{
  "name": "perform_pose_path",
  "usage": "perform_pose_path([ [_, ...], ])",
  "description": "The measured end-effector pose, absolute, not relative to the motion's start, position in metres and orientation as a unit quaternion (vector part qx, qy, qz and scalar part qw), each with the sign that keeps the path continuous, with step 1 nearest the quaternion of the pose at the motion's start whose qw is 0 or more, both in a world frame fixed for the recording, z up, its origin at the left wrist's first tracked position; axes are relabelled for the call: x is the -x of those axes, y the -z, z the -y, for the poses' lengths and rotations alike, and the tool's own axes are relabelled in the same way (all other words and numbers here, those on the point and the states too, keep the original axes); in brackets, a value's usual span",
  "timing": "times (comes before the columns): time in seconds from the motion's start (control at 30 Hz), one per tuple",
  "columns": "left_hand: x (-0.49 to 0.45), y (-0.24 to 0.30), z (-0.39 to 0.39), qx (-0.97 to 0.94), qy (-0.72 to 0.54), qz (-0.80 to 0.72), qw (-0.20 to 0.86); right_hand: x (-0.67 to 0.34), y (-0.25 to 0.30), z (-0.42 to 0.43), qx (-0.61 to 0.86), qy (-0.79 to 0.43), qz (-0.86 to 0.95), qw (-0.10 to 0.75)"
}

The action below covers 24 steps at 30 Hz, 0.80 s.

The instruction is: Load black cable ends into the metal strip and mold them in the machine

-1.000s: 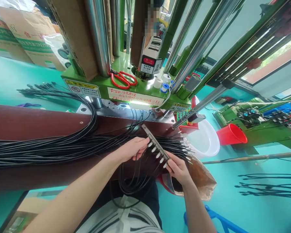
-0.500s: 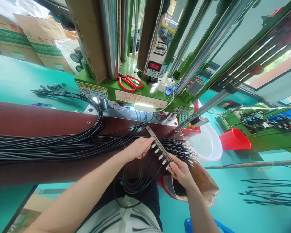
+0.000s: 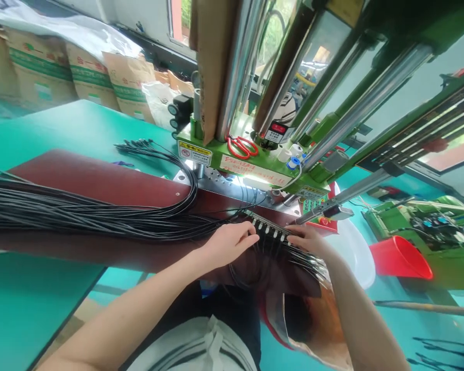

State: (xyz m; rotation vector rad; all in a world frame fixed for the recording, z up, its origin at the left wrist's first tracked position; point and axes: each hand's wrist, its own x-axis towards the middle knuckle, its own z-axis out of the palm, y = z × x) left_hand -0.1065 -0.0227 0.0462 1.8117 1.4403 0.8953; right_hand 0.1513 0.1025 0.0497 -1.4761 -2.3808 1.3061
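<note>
A narrow metal mold bar with a row of small pale connectors lies slantwise by the machine's front, over black cables. My left hand is at its left end, the thumb and fingers slightly apart beside the connectors. At the other end, my right hand has its fingers over the bar and its thumb on the near side. Thin cables hang from the connectors toward my lap. A thick bundle of black cables runs along the brown board, with metal-tipped ends emerging beneath my right hand.
A green press with steel columns stands ahead, red-handled scissors on its ledge. To the right are a white tub and a red bucket. A paper sack opens below the board's right end.
The bar has moved away from me, down onto the cables near the press, and lies flatter. Both hands went forward with it; my left fingers have loosened. The view has turned left.
</note>
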Motion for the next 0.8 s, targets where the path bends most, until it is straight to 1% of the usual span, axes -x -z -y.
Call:
perform_pose_path([
  [0.17, 0.137, -0.047, 0.02, -0.675, -0.367, -0.58, 0.271, -0.101, -0.034, -0.153, 0.31, -0.292, 0.904, 0.041],
  [0.27, 0.159, -0.045, 0.012, -0.663, -0.356, -0.621, 0.219, -0.084, -0.022, -0.165, 0.281, -0.278, 0.918, 0.031],
  [0.37, 0.175, -0.04, -0.005, -0.651, -0.337, -0.657, 0.174, -0.08, -0.017, -0.164, 0.287, -0.283, 0.914, 0.048],
  [0.43, 0.182, -0.035, -0.02, -0.655, -0.314, -0.67, 0.155, -0.083, -0.015, -0.16, 0.3, -0.299, 0.903, 0.073],
  [0.53, 0.183, -0.026, -0.042, -0.66, -0.256, -0.69, 0.152, -0.089, -0.009, -0.153, 0.339, -0.327, 0.868, 0.159],
  [0.63, 0.18, -0.015, -0.056, -0.653, -0.195, -0.71, 0.176, -0.093, 0.001, -0.15, 0.391, -0.321, 0.829, 0.238],
  [0.8, 0.18, 0.001, -0.059, -0.673, -0.164, -0.698, 0.181, -0.093, 0.013, -0.149, 0.42, -0.311, 0.811, 0.265],
])
